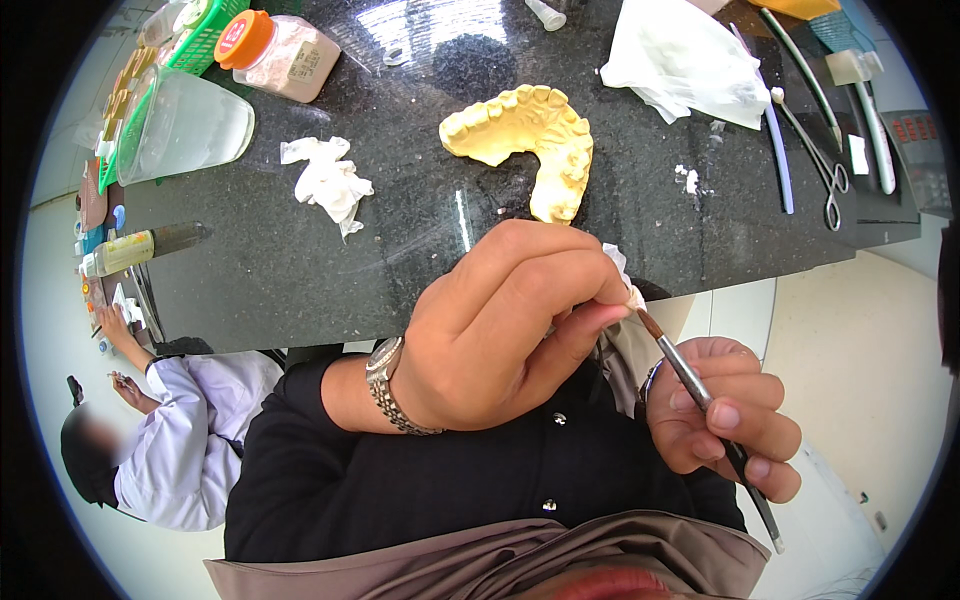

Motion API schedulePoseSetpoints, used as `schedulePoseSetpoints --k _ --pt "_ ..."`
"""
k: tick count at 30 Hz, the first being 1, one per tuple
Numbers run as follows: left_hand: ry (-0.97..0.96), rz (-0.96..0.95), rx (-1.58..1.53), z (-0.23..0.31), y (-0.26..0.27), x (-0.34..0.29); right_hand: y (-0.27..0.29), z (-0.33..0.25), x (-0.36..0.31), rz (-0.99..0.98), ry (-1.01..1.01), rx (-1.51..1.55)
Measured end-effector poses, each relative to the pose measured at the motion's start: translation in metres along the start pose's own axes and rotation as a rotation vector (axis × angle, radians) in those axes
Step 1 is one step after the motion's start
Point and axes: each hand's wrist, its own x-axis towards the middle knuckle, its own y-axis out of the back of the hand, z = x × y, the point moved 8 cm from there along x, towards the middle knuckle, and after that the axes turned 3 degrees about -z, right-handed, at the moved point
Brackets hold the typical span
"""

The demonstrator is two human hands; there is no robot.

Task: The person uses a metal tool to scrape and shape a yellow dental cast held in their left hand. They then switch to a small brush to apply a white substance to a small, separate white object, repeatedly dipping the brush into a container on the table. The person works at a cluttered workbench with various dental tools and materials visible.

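My left hand (505, 330), with a metal watch on its wrist, is closed in a pinch on a small piece of white tissue (618, 262). A fine paintbrush (690, 376) with brown bristles, a silver ferrule and a dark handle lies in my closed right hand (722, 410). Its bristle tip points up and left, meeting the tissue at my left fingertips. Just beyond my left hand a yellow dental cast (560, 140), a curved arch with teeth, rests on the black counter (400, 270). My left knuckles partly cover the folded tissue.
Crumpled tissue (328, 182) and a translucent cup (190, 128) sit left of the cast, near an orange-lidded powder jar (300, 62). At right are a white sheet (690, 60), white crumbs (688, 180), a blue stick (780, 160) and scissor-handled forceps (815, 150). Another person (190, 440) works at left.
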Motion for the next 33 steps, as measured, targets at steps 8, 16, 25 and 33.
schedulePoseSetpoints --k 8,16,25,33 --pt "0.010 0.005 -0.010 -0.001 0.005 -0.001 -0.004 -0.003 0.002 0.011 -0.010 0.004" --pt "0.021 -0.002 -0.011 -0.003 0.013 -0.003 -0.014 -0.006 0.004 -0.006 -0.016 -0.003" --pt "0.042 -0.007 -0.033 -0.009 0.027 -0.004 -0.030 -0.005 0.008 -0.021 -0.046 -0.035" --pt "0.012 -0.012 0.012 -0.001 0.004 -0.002 -0.006 -0.005 -0.002 0.008 0.006 -0.028"
